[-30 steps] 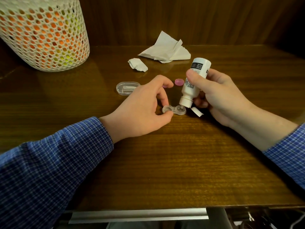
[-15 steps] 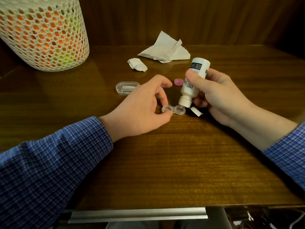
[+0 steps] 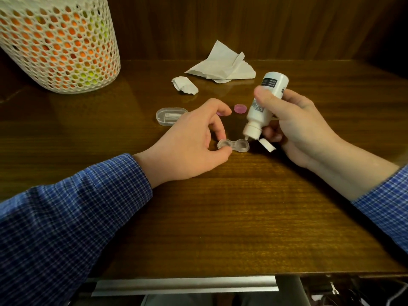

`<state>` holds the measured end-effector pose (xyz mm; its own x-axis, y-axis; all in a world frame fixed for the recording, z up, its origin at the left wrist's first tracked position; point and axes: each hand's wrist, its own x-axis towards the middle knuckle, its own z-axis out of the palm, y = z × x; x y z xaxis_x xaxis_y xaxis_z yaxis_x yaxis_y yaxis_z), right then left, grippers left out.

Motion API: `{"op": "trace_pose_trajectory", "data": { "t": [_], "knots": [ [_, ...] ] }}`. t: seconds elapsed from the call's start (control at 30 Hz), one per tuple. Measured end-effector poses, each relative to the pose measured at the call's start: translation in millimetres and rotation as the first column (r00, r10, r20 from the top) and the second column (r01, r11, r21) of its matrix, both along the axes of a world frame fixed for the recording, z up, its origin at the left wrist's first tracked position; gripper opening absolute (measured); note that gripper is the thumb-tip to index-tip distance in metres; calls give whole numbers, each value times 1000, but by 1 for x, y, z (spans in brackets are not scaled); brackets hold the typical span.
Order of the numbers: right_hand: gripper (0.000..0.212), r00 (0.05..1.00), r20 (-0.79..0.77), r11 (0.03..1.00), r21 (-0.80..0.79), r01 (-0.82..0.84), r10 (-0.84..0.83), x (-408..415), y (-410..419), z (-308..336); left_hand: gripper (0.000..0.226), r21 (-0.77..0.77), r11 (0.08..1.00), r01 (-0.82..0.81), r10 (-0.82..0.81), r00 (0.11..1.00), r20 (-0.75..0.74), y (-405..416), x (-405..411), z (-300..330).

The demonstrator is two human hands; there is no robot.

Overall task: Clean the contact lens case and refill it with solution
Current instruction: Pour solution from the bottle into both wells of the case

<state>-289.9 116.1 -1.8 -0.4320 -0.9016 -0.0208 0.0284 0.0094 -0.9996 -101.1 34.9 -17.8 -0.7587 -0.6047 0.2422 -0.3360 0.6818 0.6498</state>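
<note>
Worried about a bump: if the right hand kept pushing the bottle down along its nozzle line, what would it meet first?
Probably the contact lens case: the right hand holds the solution bottle nozzle-down just above its right-hand well.

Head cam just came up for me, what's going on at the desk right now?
A person is refilling a contact lens case. The left hand pinches the case's left well to steady it on the table. The right hand grips the white solution bottle tipped nozzle-down over the right well. Both wells are uncapped; a pink cap lies behind, near crumpled tissues.
</note>
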Motion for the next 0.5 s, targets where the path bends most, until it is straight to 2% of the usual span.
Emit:
{"op": "trace_pose_trajectory", "data": {
  "t": [0.1,0.17,0.5],
  "knots": [
    [35,986,165,1000,10,7,-9,-3,0,3,64,12,1000,-1,1,1000,5,0,0,0],
    [35,979,204,999,31,-9,3,-5,-1,3,65,12,1000,-2,2,1000,12,0,0,1],
    [26,998,26,997,46,-65,63,0,-2,0,64,12,1000,7,-7,1000,18,0,0,1]
  ]
}}
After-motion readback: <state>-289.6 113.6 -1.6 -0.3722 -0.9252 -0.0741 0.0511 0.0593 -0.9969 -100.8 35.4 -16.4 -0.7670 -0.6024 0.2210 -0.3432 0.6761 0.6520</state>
